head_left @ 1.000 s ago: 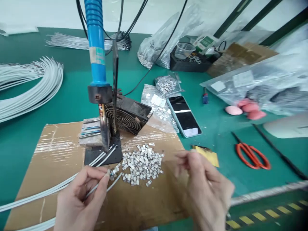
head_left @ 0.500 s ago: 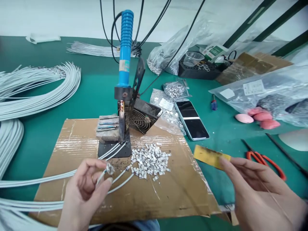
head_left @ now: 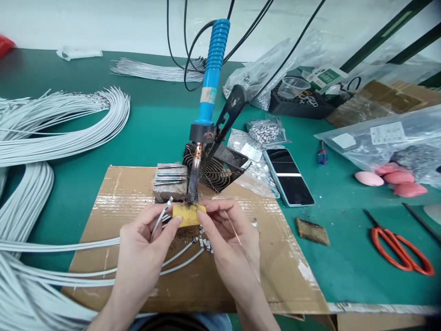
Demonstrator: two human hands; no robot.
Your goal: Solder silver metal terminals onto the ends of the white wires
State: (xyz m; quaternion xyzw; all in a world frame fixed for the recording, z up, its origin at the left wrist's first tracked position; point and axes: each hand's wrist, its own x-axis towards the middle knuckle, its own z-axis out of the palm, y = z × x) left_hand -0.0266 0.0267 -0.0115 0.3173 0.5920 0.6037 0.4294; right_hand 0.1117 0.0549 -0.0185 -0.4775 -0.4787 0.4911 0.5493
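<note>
The sponge (head_left: 189, 216) lies between the two hands at the iron's (head_left: 193, 181) tip, its left end pinched by the left hand (head_left: 146, 243), which also holds a wire (head_left: 161, 217), its right end by the right hand (head_left: 234, 243).

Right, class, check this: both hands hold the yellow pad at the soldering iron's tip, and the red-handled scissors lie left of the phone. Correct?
Not quite: the head view shows the red-handled scissors right of the phone, not left. The rest is right: the left hand and right hand hold the yellow pad at the tip of the soldering iron.
</note>
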